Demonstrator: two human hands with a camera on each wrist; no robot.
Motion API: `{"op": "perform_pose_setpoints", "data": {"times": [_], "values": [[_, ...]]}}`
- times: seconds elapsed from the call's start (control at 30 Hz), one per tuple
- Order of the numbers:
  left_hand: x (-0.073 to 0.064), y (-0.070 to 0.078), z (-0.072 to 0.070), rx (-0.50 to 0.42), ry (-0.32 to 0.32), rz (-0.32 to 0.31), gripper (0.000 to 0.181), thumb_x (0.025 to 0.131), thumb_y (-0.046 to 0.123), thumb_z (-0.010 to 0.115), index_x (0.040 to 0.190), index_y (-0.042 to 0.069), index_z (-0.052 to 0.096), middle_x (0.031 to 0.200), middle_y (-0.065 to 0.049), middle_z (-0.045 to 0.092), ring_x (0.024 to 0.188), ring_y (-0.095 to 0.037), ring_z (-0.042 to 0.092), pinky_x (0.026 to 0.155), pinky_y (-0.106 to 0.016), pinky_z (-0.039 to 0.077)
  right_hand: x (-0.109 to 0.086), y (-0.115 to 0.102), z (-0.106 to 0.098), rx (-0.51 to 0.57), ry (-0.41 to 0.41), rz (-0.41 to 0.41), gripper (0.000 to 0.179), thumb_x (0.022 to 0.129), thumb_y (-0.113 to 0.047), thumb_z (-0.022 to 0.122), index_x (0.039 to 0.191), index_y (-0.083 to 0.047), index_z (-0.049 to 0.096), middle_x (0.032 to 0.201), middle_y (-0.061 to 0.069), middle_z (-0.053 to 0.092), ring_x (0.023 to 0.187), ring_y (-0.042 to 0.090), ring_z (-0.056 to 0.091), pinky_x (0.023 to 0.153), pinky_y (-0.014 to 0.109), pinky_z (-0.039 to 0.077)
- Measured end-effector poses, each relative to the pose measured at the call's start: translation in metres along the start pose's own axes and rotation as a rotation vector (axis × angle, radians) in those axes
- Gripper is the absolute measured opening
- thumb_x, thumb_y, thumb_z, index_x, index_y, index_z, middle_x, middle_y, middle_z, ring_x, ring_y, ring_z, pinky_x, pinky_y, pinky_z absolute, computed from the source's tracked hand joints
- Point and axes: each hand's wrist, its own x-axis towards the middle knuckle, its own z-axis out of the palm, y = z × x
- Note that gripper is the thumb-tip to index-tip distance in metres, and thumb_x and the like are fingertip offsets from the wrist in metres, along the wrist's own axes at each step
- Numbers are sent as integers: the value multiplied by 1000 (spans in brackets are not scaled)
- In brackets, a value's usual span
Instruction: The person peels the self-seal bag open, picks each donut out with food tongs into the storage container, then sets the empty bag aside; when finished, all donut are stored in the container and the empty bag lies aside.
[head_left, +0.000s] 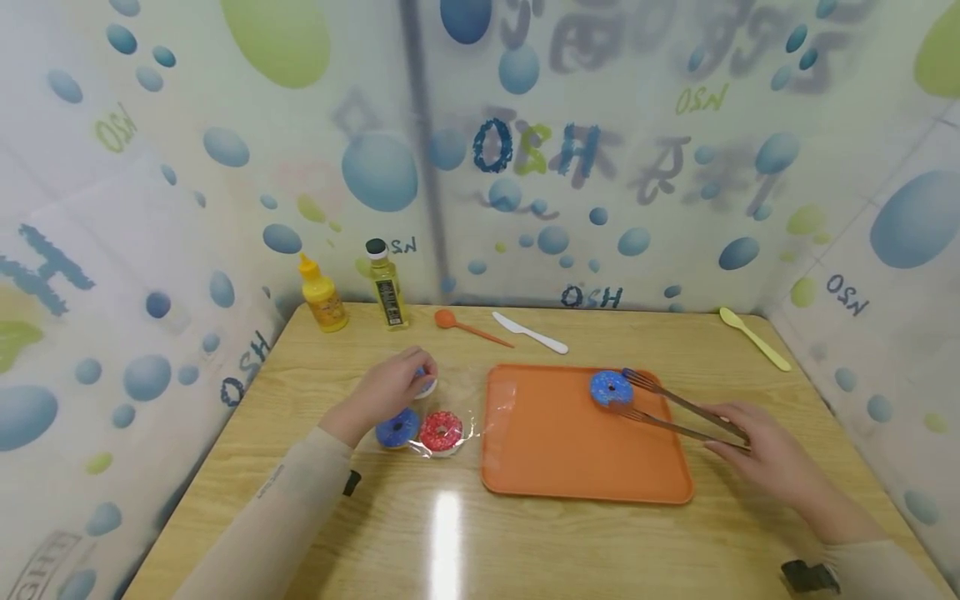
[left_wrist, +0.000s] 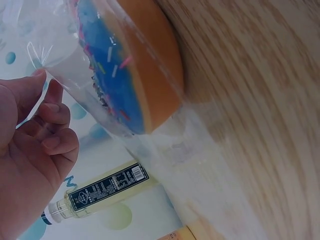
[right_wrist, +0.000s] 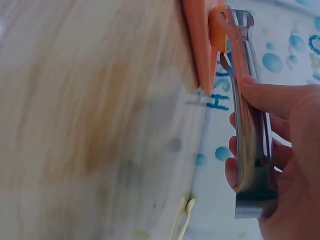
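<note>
My left hand (head_left: pixel 382 390) pinches a clear plastic bag (head_left: pixel 467 392) between thumb and forefinger, as the left wrist view shows. In the bag lie a blue-iced toy donut (head_left: pixel 388 436) with sprinkles and a red-iced donut (head_left: pixel 431 435); another donut (head_left: pixel 427 389) is mostly hidden behind the left hand. My right hand (head_left: pixel 767 448) grips metal tongs (right_wrist: pixel 250 135) by their two arms. The tongs' spread tips stand on either side of a blue sprinkled donut (head_left: pixel 602 382) at the back of the orange tray (head_left: pixel 555 454).
A yellow squeeze bottle (head_left: pixel 324 302) and a dark-capped oil bottle (head_left: pixel 388 292) stand at the back left. Along the back lie an orange spoon (head_left: pixel 472 330) and a white knife (head_left: pixel 531 333). A yellow spoon (head_left: pixel 753 337) lies back right. Printed curtains surround the wooden table (head_left: pixel 375 533).
</note>
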Motion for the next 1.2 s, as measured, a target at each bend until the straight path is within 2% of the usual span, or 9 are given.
{"op": "perform_pose_setpoints", "data": {"times": [0.17,0.3,0.47,0.7,0.9,1.07,1.2], "values": [[1,0,1,3,-5,1,4,104,13,60,104,12,64,101,2,61,90,-14,60,79,-36,54,-6,8,-3,19,9,-14,56,71,2,90,122,-6,70,105,6,69,81,8,52,61,18,38],[1,1,1,2,-15,-7,5,105,14,60,104,12,64,101,3,61,89,-14,59,80,-35,54,-9,10,-3,31,11,-17,56,69,3,91,120,-6,70,103,6,68,79,7,51,60,19,39],[2,1,1,-2,-14,-10,4,105,14,61,105,12,64,102,3,61,91,-13,60,82,-36,55,-11,11,-4,29,6,-4,55,70,1,91,120,-6,70,106,7,70,82,7,54,60,22,41],[2,-2,5,-7,-1,-11,5,105,18,62,102,13,63,99,4,60,88,-12,59,78,-35,53,-13,12,-8,-12,-5,18,62,67,-7,95,124,-6,69,107,8,70,87,7,56,62,25,44],[0,-3,7,-12,13,-13,7,105,21,63,102,14,63,100,5,61,90,-13,62,79,-36,54,-10,-4,-10,-14,-9,62,60,73,-11,93,128,-7,67,111,7,68,88,8,55,62,24,47],[1,-2,6,-8,21,-9,5,104,20,64,102,15,62,100,5,62,89,-12,62,78,-36,54,-2,-23,-4,13,19,25,62,72,-7,93,129,-11,68,115,5,68,91,8,55,64,24,49],[2,-1,5,-12,22,-5,5,103,20,64,101,16,62,99,4,62,89,-13,61,79,-37,54,6,-42,6,76,-12,1,59,76,-8,91,130,-13,68,119,3,66,97,7,56,66,24,51]]}}
